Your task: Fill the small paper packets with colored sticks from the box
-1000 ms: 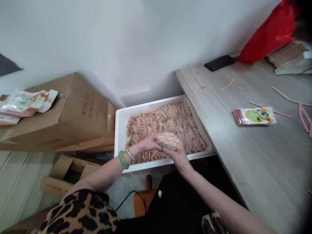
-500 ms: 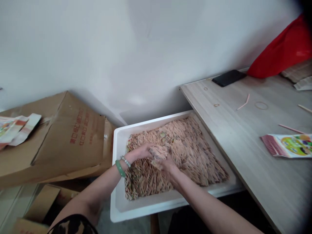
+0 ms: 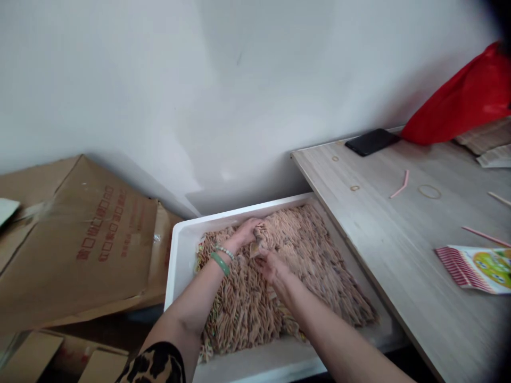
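A white foam tray (image 3: 181, 250) beside the table holds a thick layer of small pink paper-like packets (image 3: 311, 271). My left hand (image 3: 244, 234), with a green bangle and a bead bracelet on its wrist, is curled down into the far part of the pile. My right hand (image 3: 269, 265) is right next to it, fingers closed on a small bunch of the packets (image 3: 257, 246) held between both hands.
A wooden table (image 3: 399, 266) runs along the right with a black phone (image 3: 371, 141), a red bag (image 3: 463, 101), a colourful packet (image 3: 477, 267), rubber bands and pink sticks. Cardboard boxes (image 3: 88, 239) lie to the left. A white wall is behind.
Both hands have gone from the tray's near edge to its far part, lowering the bunch of packets into the pile. The camera has moved closer and tilted.
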